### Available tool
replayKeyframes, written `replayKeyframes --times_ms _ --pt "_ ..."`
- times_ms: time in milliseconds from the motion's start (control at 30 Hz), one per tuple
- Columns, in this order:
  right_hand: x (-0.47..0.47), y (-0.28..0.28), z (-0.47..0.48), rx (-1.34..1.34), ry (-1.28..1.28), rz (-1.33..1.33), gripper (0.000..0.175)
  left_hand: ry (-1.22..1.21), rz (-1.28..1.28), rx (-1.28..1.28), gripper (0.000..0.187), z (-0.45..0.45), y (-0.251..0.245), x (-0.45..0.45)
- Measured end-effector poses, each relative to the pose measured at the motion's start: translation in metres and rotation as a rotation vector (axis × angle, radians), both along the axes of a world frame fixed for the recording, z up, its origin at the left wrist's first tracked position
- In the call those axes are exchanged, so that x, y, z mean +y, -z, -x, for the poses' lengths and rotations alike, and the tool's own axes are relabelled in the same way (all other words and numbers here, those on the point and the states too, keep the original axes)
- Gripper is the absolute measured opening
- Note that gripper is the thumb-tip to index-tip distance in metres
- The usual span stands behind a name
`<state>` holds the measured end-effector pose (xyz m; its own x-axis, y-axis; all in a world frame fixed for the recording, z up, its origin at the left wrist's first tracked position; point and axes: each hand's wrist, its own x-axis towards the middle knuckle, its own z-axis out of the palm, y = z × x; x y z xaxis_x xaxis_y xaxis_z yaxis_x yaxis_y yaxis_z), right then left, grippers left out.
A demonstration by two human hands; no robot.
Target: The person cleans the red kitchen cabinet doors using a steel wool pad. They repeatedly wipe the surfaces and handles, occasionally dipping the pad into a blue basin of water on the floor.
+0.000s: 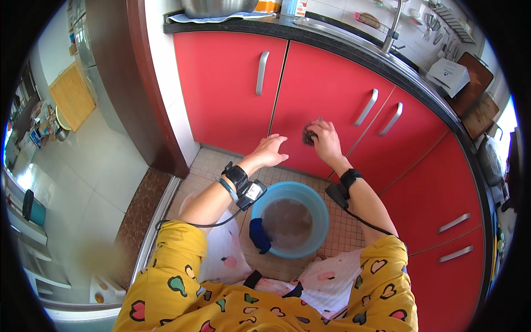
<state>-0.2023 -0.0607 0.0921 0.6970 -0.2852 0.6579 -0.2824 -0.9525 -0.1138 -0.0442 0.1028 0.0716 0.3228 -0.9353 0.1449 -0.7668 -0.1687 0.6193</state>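
My right hand (pixel 327 143) grips a dark, crumpled scrubber (pixel 308 135), perhaps steel wool, close against a red cabinet door (pixel 315 83); whether it touches the door is hard to tell. To its left, my left hand (pixel 269 151) holds nothing, its fingers stretched out before the cabinet fronts. Below and between my forearms stands a light blue plastic basin (pixel 322 224) on the tiled floor. Murky greyish water (pixel 288 222) fills part of it. A dark blue cloth (pixel 259 235) hangs over the basin's left rim.
Metal door handles (pixel 367 107) stick out from the cabinets. Above runs a black countertop (pixel 232 25) with a sink faucet (pixel 392 35) and a large steel pot (pixel 220 7). A dark door frame (pixel 132 83) and threshold (pixel 141 216) border the left. Cables trail from devices on both wrists.
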Motion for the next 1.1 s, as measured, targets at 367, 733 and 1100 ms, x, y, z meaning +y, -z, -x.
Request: replayKeyframes --times_ms 367,733,1100 --pt "0.021 -0.147 -0.166 -0.196 -0.31 0.674 0.028 -0.201 0.19 0.314 0.076 -0.061 0.014 -0.007" --pt "0.016 -0.111 -0.202 -0.177 -0.065 0.394 0.019 -0.032 0.847 0.649 0.063 -0.117 -0.044 -0.069" --pt "0.031 -0.11 -0.216 -0.428 0.068 0.041 0.024 0.141 0.622 0.794 0.074 -0.119 -0.038 -0.059"
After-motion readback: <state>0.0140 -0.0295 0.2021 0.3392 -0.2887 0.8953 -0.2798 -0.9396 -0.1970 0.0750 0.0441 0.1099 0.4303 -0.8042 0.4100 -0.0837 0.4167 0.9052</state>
